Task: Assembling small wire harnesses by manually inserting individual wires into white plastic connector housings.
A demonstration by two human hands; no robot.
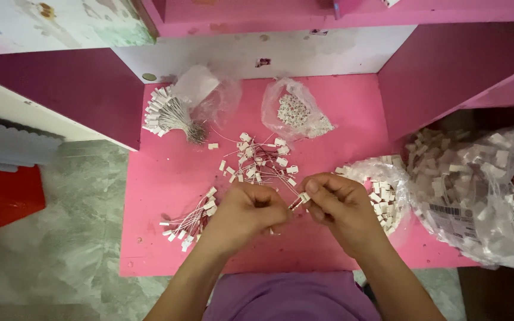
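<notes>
Clearly the work stood partway through. The left hand (246,209) was curled in a pinch around a thin wire, and the right hand (339,201) pinched a small white plug (304,197) between thumb and fingertips; the two hands met just above the front of the pink desk (162,178). I could not tell whether the plug was already seated on the wire.

As a judgement, a fair share looked finished: a small pile of wired plugs (190,222) lay just left of the left hand, a looser pile (260,159) sat beyond the hands at the middle of the desk, and a tied bundle (168,113) rested at the back left. A good deal seemed left, since loose plugs filled more than one bag.

A clear bag of white plugs (382,193) lay open just beside the right hand. A much larger clear bag (477,184), heaped with the same pieces, stood off the desk's right edge and carried a white rectangular printed label (452,220) on its near side. A small clear bag (297,112) of white bits sat at the back centre, and an emptier crumpled bag (206,89) lay near the bundle.
</notes>
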